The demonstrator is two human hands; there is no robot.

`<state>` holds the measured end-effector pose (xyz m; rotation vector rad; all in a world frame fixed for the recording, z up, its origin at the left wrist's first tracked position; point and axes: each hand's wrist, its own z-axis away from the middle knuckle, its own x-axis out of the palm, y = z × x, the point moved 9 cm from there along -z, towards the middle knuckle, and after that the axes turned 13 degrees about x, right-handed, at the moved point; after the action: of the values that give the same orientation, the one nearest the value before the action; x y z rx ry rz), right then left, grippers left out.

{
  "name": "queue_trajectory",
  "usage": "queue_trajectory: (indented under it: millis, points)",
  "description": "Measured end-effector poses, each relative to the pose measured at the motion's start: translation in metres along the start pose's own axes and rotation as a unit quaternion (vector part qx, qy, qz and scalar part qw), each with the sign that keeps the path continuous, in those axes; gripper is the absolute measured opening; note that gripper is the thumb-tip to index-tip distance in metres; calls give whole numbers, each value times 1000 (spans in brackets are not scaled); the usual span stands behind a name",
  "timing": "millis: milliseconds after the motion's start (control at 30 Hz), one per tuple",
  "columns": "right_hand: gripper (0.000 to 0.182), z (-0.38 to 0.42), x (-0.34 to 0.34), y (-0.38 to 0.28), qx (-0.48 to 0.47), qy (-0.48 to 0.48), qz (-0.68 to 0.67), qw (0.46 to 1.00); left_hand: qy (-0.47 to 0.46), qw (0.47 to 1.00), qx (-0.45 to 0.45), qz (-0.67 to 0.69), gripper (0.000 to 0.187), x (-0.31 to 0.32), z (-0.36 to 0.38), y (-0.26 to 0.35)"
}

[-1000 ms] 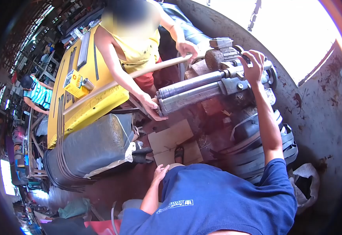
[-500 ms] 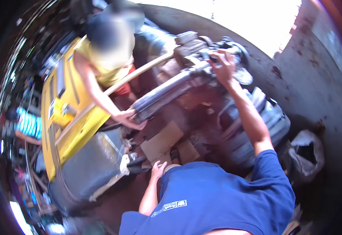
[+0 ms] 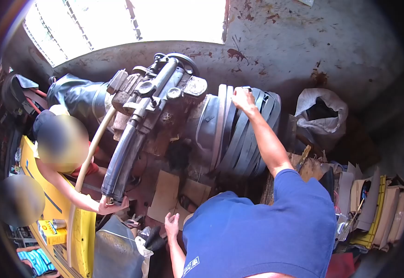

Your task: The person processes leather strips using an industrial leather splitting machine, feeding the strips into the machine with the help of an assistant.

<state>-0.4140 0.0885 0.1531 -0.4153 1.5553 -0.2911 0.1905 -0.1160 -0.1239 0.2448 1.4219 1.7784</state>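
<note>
My right hand (image 3: 243, 98) is raised over a bundle of grey flat strips (image 3: 239, 139), its fingers closed. A small dark piece shows at the fingertips; I cannot tell what it is. Low in front of my body, my left hand (image 3: 172, 224) hangs with fingers apart and holds nothing, near pieces of flat cardboard (image 3: 164, 194) on the floor. Left of the strips stands an old metal machine (image 3: 151, 92) with a handwheel and a long arm (image 3: 125, 153) slanting toward the lower left. Another person's hand (image 3: 114, 204) is at the end of that arm.
Across the machine is a person in yellow (image 3: 49, 171) beside a yellow table (image 3: 88, 241) with a yellow box (image 3: 51, 233). A wooden pole (image 3: 95, 143) leans there. To the right are a white sack (image 3: 324, 111) and stacked cardboard (image 3: 387, 217). A wall stands behind.
My right hand has moved from the machine's handwheel end to over the grey strips. My view has swung to the right. The other person's hand stays at the machine arm's end.
</note>
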Motion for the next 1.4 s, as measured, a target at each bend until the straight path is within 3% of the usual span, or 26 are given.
queue_trajectory:
  millis: [133, 300, 533, 667, 733, 833, 867, 933, 1067, 1167, 1233, 1333, 1367, 1400]
  points:
    - [26, -50, -18, 39, 20, 46, 10, 999, -17, 1000, 11, 23, 66, 4, -10, 4]
    - [21, -93, -21, 60, 58, 7, 29, 998, -46, 999, 22, 9, 65, 13, -20, 24]
    - [28, -80, -79, 88, 124, -10, 113, 986, -71, 997, 31, -10, 63, 23, -10, 36]
    - [32, -49, -72, 122, 206, -159, 164, 952, -87, 996, 21, -16, 62, 35, -7, 42]
    - [34, -53, -63, 139, 228, -166, 112, 953, -105, 994, 24, -18, 62, 44, -10, 45]
    - [33, -58, -59, 143, 175, -163, 30, 971, -153, 987, 44, -18, 62, 65, -22, 55]
    - [32, -54, -58, 147, 184, -189, -50, 963, -171, 984, 52, -12, 61, 74, -27, 72]
    - [34, -52, -86, 158, 194, -79, -107, 972, -208, 973, 99, -20, 61, 101, -41, 120]
    - [45, -65, -60, 206, 266, -92, -62, 958, -300, 929, 213, -27, 60, 179, -52, 241]
    - [44, -74, -50, 200, 220, -97, -59, 969, -371, 878, 295, -60, 62, 237, -41, 318]
    - [32, -75, -60, 195, 241, -101, -54, 964, -397, 849, 338, -91, 63, 263, -35, 346]
    - [38, -90, -75, 205, 253, -28, -95, 962, -414, 831, 354, -113, 62, 287, -28, 374]
    - [44, -88, -84, 203, 219, 59, -152, 962, -417, 833, 348, -103, 61, 294, -29, 381]
    - [46, -92, -70, 211, 212, 17, -277, 937, -420, 836, 340, -92, 60, 300, -30, 385]
